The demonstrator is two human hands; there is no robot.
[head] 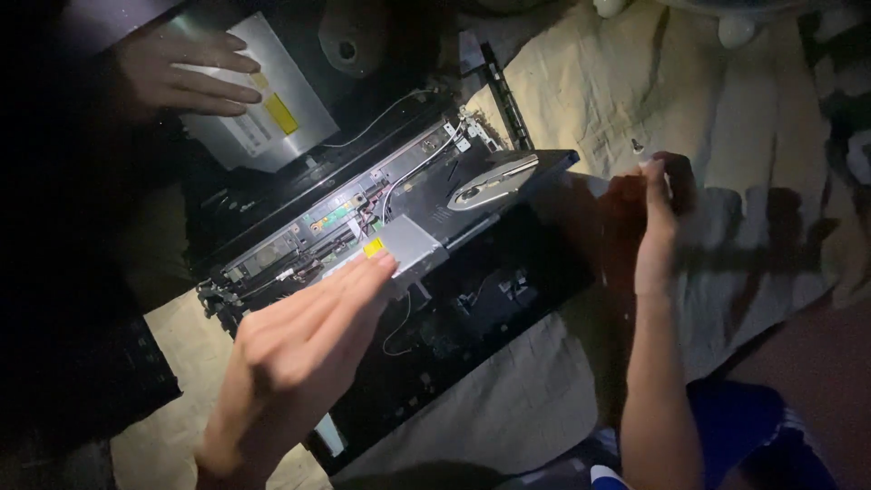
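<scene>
Head view: opened laptop chassis [435,299] lies diagonally on a beige cloth [726,118], cover off, boards and cables exposed. Left hand [290,354] hangs over its middle with fingers stretched flat and together, tips touching a silver metal drive box [413,245] that carries a small yellow sticker; the hand is loose, grasping nothing. Right hand [658,222] is raised just off the chassis's right edge, over the cloth, fingers upright and drawn together; lighting is too dim to tell whether they pinch anything. Grey hinge-like bracket [494,181] sits on the dark panel near the chassis's upper right corner. One small screw [637,144] lies on the cloth above the right hand. Top left: another person's hand [186,73] rests flat on a silver optical drive [263,100] with a yellow label, beside the chassis's far edge. Surroundings are mostly dark.
</scene>
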